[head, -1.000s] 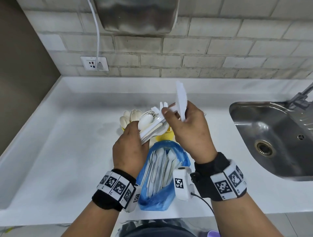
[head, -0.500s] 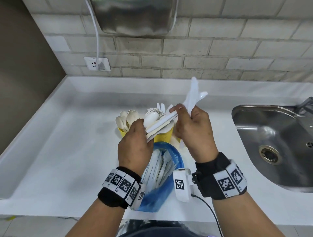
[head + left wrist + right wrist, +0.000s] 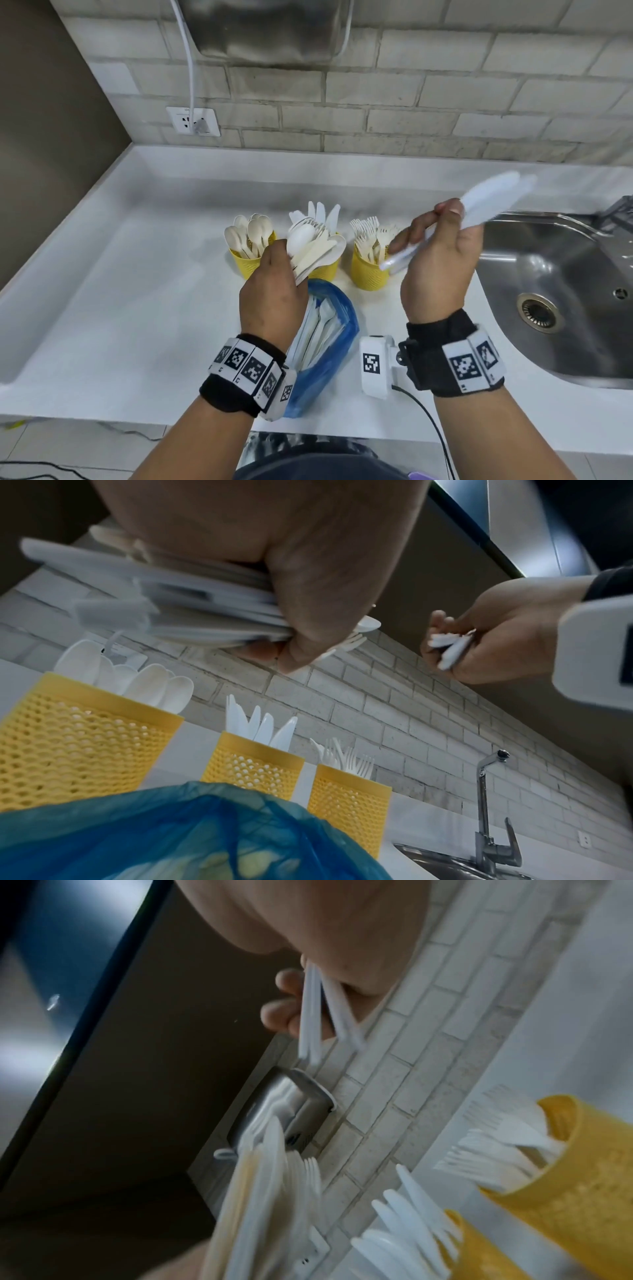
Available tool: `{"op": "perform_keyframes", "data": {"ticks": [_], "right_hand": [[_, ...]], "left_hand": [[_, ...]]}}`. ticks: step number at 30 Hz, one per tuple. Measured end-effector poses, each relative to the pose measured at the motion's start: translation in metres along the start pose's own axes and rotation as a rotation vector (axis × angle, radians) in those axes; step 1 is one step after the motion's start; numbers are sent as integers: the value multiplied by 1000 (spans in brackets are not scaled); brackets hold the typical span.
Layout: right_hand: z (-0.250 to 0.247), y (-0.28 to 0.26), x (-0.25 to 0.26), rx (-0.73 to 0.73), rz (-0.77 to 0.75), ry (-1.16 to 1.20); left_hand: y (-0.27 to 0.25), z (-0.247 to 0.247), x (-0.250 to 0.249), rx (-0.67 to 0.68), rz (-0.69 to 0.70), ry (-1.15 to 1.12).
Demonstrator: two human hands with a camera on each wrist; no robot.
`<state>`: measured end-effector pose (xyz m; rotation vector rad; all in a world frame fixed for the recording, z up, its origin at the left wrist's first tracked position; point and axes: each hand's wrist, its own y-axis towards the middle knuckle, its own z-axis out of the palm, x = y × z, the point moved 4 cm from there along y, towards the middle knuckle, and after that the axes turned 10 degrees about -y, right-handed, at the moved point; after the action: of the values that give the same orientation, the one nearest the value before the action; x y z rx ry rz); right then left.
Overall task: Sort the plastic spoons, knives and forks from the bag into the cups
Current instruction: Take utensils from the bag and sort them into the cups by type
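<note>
Three yellow perforated plastic cups are lined up on the white desk (image 3: 102, 308) just beyond the hands. White plastic spoons are held in the cup beyond the left hand, the yellow spoon cup (image 3: 248, 262); white knives stand blade-up in the middle yellow cup (image 3: 251, 768), largely hidden in the head view by the left hand's load; white forks stand tines-up in the yellow fork cup (image 3: 368, 274), between the two hands. An open blue plastic bag (image 3: 329, 346) lies below and between the wrists, with more white cutlery seen inside it.

The left hand (image 3: 272, 301) is closed round a mixed bundle of white plastic cutlery (image 3: 315, 248), whose long axis slants up and away to the right, over the middle cup. The right hand (image 3: 440, 263) is raised, its thumb and fingers pinching white plastic knives (image 3: 493, 200); their number cannot be told through blur. Their blades point up and right toward the steel sink (image 3: 561, 291), handles down-left toward the fork cup.
</note>
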<state>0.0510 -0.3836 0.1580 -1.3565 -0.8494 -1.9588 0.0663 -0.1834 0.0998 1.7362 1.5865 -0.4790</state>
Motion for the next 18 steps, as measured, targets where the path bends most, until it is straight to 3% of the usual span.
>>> {"op": "perform_keyframes", "data": {"ticks": [7, 12, 18], "right_hand": [[14, -31, -4, 313, -229, -573], [12, -33, -14, 388, -128, -591], [13, -29, -14, 483, -122, -649]], "left_hand": [[-4, 8, -4, 16, 5, -23], [-5, 12, -7, 19, 37, -2], [-6, 13, -9, 38, 20, -7]]}}
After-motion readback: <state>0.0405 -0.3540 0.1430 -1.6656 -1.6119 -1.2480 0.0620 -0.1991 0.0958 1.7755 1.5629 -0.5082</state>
